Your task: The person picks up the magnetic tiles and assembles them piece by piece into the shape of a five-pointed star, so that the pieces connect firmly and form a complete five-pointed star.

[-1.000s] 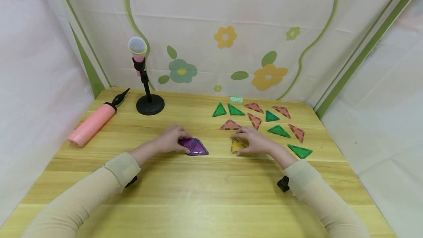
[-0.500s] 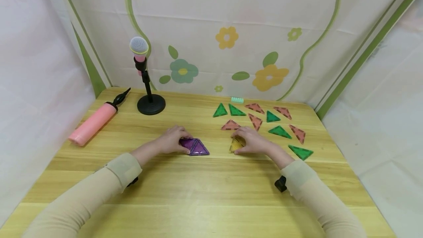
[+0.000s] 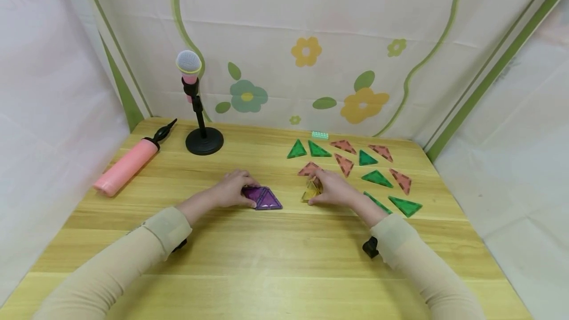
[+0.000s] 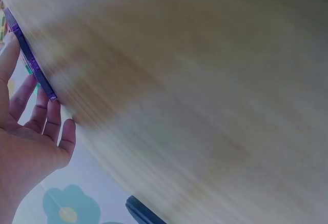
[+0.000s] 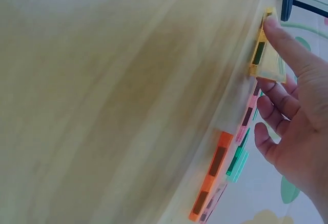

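Observation:
My left hand (image 3: pixel 231 189) grips two joined purple magnetic tiles (image 3: pixel 269 200) lying on the table, thumb along the near edge and fingertips at the far edge. Its palm hides part of the left tile. In the left wrist view the purple tiles (image 4: pixel 32 55) show edge-on between thumb and fingers. To the right, my right hand (image 3: pixel 333 189) pinches a yellow triangular magnetic tile (image 3: pixel 310 192), tilted up from the table. The right wrist view shows the yellow tile (image 5: pixel 260 49) between thumb and fingertips, with the other fingers curled loosely below.
Several green tiles (image 3: pixel 377 178) and pinkish-red tiles (image 3: pixel 401 180) lie around the right hand and behind it. A mint toy brick (image 3: pixel 320 135) sits near the back edge. At left are a pink hand pump (image 3: pixel 127 167) and a microphone on a black stand (image 3: pixel 204 141).
My right hand has shifted left with the yellow tile, which now stands more tilted. Another green tile shows beside the right forearm. The left hand and purple tiles hold their place.

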### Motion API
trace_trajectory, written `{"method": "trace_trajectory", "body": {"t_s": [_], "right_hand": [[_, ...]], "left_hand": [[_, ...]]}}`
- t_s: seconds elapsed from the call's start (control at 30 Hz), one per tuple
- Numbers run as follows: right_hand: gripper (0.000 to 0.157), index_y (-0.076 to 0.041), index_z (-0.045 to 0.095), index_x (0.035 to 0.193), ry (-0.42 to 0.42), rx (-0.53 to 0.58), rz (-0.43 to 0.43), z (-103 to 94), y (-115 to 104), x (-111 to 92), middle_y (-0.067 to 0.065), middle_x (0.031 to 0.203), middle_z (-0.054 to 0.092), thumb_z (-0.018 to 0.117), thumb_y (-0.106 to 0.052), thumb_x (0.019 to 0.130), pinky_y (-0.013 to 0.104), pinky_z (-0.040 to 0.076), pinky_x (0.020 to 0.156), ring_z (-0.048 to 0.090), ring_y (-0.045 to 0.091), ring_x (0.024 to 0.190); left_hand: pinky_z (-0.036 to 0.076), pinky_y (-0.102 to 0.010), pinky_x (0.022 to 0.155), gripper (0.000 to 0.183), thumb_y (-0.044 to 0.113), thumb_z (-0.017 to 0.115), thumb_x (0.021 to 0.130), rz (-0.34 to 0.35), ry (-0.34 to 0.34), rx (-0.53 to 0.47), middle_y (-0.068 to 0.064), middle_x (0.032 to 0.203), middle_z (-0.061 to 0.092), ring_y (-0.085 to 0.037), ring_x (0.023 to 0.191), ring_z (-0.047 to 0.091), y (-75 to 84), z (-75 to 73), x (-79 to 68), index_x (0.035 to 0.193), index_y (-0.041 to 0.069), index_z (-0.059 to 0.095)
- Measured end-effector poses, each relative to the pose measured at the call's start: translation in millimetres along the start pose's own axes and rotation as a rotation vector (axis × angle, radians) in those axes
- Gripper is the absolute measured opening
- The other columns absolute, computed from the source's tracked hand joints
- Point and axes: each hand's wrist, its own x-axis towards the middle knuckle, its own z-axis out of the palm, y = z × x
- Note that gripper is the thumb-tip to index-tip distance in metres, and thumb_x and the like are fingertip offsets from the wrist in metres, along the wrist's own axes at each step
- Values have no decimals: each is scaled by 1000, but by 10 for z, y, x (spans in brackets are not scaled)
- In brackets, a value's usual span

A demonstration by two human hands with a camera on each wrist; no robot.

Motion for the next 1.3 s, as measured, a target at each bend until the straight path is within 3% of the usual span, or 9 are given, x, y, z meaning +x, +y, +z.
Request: {"method": "trace_trajectory", "body": {"t_s": [0.17, 0.3, 0.57, 0.73, 0.93, 1.13, 1.3], "right_hand": [[47, -7, 51, 120, -18, 151, 12, -24, 2, 28, -3, 82, 56, 73, -27, 83, 28, 41, 61, 48, 12, 69], [35, -4, 52, 118, -16, 241, 4, -45, -5, 39, -3, 83, 60, 66, -17, 89, 27, 45, 64, 55, 9, 71], [29, -5, 58, 118, 37, 341, -52, -3, -115, 94, 2, 97, 63, 65, -12, 90, 28, 50, 71, 60, 12, 85], [23, -9, 59, 107, 63, 385, 27, 52, -227, 159, 1, 89, 63, 69, -13, 87, 27, 50, 72, 60, 12, 81], [22, -6, 60, 104, 80, 385, 70, 121, -329, 240, 1, 74, 61, 71, -13, 85, 24, 44, 61, 53, 10, 64], [25, -5, 59, 104, 71, 444, 165, 177, -421, 307, 2, 72, 58, 72, -14, 84, 22, 39, 53, 48, 11, 59], [26, -5, 62, 99, 87, 432, 191, 219, -480, 351, 3, 78, 59, 76, -18, 81, 23, 42, 56, 50, 12, 64]], "left_hand": [[35, -49, 93, 53, 42, 78, 75, 0, -1, -8, -6, 114, 58, -26, 108, 48, 8, -1, 1, 119, 14, 66], [35, -48, 92, 53, 42, 78, 75, 2, 2, -7, -5, 112, 58, -26, 107, 48, -1, 3, 6, 118, 14, 66], [36, -47, 91, 53, 42, 78, 75, -3, -2, -4, -4, 112, 58, -26, 107, 48, -14, 0, 3, 118, 14, 66], [35, -48, 93, 53, 42, 78, 75, -1, -3, -3, -6, 114, 58, -27, 109, 48, -3, -9, -2, 118, 14, 66], [35, -49, 94, 53, 42, 78, 75, 0, -7, 0, -7, 114, 58, -27, 109, 48, 2, 2, 10, 119, 14, 66], [35, -48, 94, 53, 40, 79, 75, 3, -1, -7, -7, 113, 58, -27, 108, 48, 10, -2, 4, 118, 13, 66], [36, -49, 92, 53, 40, 79, 74, 12, 8, -6, -6, 112, 58, -27, 107, 48, 17, -17, -9, 117, 12, 66]]}}
